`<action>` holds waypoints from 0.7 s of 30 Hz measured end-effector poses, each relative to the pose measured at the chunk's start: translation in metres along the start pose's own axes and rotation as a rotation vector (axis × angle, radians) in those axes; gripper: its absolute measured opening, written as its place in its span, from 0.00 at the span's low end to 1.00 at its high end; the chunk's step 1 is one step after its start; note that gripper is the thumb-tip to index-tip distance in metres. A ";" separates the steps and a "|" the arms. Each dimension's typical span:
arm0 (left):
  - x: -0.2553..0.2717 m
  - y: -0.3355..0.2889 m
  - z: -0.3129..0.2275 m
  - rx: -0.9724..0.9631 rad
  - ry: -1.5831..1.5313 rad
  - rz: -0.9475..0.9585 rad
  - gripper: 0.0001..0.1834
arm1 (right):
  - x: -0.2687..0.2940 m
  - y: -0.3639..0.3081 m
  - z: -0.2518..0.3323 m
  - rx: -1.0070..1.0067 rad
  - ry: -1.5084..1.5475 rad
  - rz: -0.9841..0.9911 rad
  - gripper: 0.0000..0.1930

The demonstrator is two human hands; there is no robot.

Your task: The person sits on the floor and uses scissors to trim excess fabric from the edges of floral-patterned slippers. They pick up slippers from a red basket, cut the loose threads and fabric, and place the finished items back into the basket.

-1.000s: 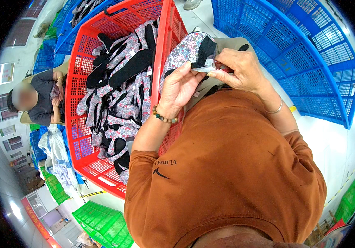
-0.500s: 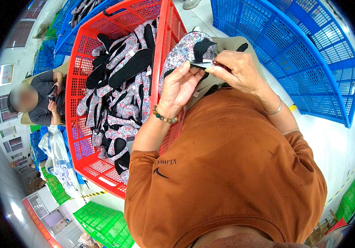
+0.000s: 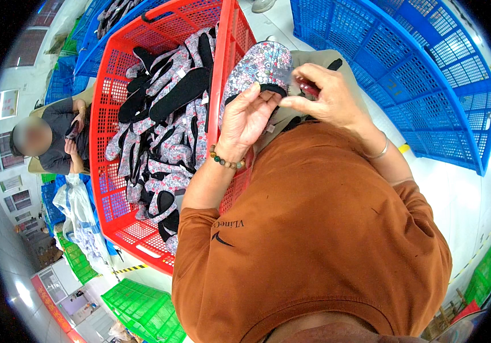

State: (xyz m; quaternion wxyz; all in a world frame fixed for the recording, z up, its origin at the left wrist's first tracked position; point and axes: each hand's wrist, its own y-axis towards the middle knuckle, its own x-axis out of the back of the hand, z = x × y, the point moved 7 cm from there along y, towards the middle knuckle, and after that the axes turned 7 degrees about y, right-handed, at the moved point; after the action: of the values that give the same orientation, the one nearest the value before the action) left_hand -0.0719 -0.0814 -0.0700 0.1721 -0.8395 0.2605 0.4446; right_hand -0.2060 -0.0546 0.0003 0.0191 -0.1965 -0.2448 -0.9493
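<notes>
A slipper (image 3: 259,66) in grey floral cloth with red specks and a black-lined opening lies over my knees, beside the red crate's wall. My left hand (image 3: 246,117) grips it at the black edge of the opening, thumb on top and fingers beneath. My right hand (image 3: 334,97) is curled just right of the slipper, apart from it. Inside that hand sit small red-handled snips (image 3: 309,89), partly hidden by the fingers; their tip is blurred.
At my left a red mesh crate (image 3: 220,74) holds a heap of similar slippers (image 3: 179,94). Tall blue crates (image 3: 394,74) stand at the right, green crates (image 3: 142,308) at the lower left. Another person (image 3: 57,137) sits beyond the red crate, handling a dark item.
My right hand with the snips has drawn away from the slipper's opening. The black flap that stood up over the floral cloth is folded down, and the slipper's upper now shows whole.
</notes>
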 end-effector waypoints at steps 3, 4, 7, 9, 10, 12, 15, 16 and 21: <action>0.000 0.001 -0.003 0.001 -0.044 0.001 0.10 | -0.013 0.002 -0.006 0.061 0.160 0.001 0.10; 0.000 0.001 -0.005 0.000 -0.069 -0.006 0.10 | -0.008 0.003 -0.011 -0.012 0.284 -0.040 0.10; -0.004 0.000 -0.008 0.012 -0.158 0.028 0.13 | 0.009 0.007 -0.031 -0.143 0.529 -0.189 0.08; -0.004 0.000 -0.008 0.019 -0.207 0.052 0.15 | 0.024 0.006 -0.041 -0.153 0.275 -0.284 0.10; -0.005 0.000 -0.009 0.009 -0.204 0.051 0.15 | 0.028 0.005 -0.040 -0.128 0.136 -0.322 0.11; -0.006 0.000 -0.011 -0.012 -0.197 0.045 0.15 | 0.023 0.004 -0.026 0.000 0.005 -0.273 0.13; -0.008 0.002 -0.016 -0.002 -0.306 0.004 0.13 | 0.010 -0.003 -0.005 0.140 -0.128 -0.104 0.17; -0.005 0.003 -0.018 0.001 -0.377 0.034 0.12 | 0.007 -0.004 0.001 0.185 -0.145 -0.081 0.17; 0.009 0.002 -0.018 -0.008 -0.467 -0.008 0.07 | -0.011 -0.007 0.002 0.281 -0.190 -0.086 0.15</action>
State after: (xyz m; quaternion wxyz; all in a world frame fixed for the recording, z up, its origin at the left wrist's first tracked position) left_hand -0.0574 -0.0950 -0.0680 0.2262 -0.7155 0.2086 0.6272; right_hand -0.1962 -0.0483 -0.0048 -0.0173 -0.2701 -0.3839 -0.8828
